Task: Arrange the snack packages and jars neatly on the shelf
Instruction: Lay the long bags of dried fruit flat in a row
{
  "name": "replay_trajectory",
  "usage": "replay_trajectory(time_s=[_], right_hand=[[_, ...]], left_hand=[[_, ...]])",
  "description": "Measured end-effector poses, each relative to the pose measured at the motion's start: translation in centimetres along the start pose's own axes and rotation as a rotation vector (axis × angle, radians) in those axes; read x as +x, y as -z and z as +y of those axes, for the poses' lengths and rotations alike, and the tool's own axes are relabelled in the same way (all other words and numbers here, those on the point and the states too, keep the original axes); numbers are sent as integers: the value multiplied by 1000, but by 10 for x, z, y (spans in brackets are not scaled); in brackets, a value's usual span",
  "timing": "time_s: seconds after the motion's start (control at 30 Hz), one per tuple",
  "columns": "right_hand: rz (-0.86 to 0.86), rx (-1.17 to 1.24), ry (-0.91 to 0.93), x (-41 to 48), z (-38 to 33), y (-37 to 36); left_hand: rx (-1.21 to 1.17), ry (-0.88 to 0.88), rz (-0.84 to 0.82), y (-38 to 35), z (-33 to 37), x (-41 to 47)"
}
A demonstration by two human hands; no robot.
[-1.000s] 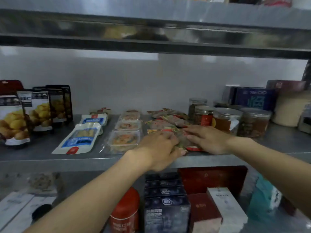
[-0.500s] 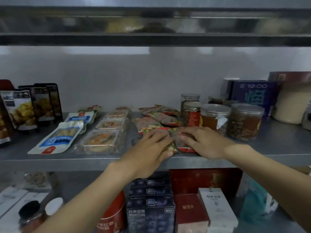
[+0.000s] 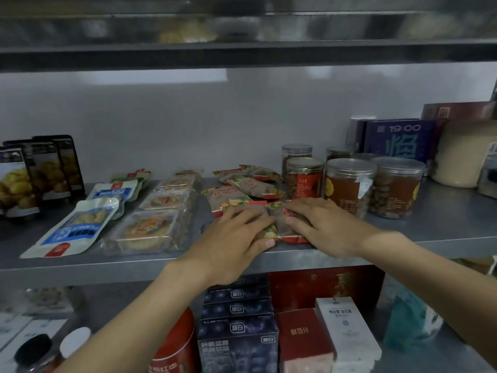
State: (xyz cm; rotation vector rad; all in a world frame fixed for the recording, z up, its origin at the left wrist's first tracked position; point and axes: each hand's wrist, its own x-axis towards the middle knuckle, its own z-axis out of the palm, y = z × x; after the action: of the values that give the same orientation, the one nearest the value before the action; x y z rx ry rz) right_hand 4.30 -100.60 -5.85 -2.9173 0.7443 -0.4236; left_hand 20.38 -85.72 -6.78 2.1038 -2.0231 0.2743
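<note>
A brown snack packet (image 3: 279, 224) is pressed down at the front edge of the steel shelf (image 3: 443, 227). It is covered by the left hand (image 3: 234, 238) and the right hand (image 3: 325, 227), whose fingers (image 3: 250, 215) are laid nearly straight on it. Similar packets (image 3: 250, 188) are lined up behind, and lidded jars (image 3: 349, 184) are stood just to the right.

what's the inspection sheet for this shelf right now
surface: metal shelf, bare at right front
job's things: front snack packet under both hands at the shelf edge; more packets behind it; lidded jars upright at right; peanut pouches and clear trays lying in rows at left
clutter: nothing seen
grippers: left hand and right hand rest flat on the front snack packet
cables: nothing seen
surroundings: blue box behind the jars; stacked dark boxes below
</note>
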Motion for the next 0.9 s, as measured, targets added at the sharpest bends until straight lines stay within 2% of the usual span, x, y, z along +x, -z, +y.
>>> replay_trajectory(time_s=[0.23,0.3,0.4,0.47,0.53,0.67,0.9], right_hand=[[21,-31,48,7,-5,15],[45,-133,97,20,-6,25],[-82,-508,150,52,-5,37],[-243,-781,120,73,-4,43],[-389,-949,62,89,-2,43],[-483,-1061,9,104,5,37],[-476,-1122,-42,95,17,37]], left_hand=[[27,32,-51,13,3,3],[32,47,-52,23,-3,8],[36,94,-59,36,-19,22],[28,175,-132,41,-31,32],[22,225,-237,44,-37,38],[-52,256,-375,45,-40,46],[-70,270,-382,38,-44,50]])
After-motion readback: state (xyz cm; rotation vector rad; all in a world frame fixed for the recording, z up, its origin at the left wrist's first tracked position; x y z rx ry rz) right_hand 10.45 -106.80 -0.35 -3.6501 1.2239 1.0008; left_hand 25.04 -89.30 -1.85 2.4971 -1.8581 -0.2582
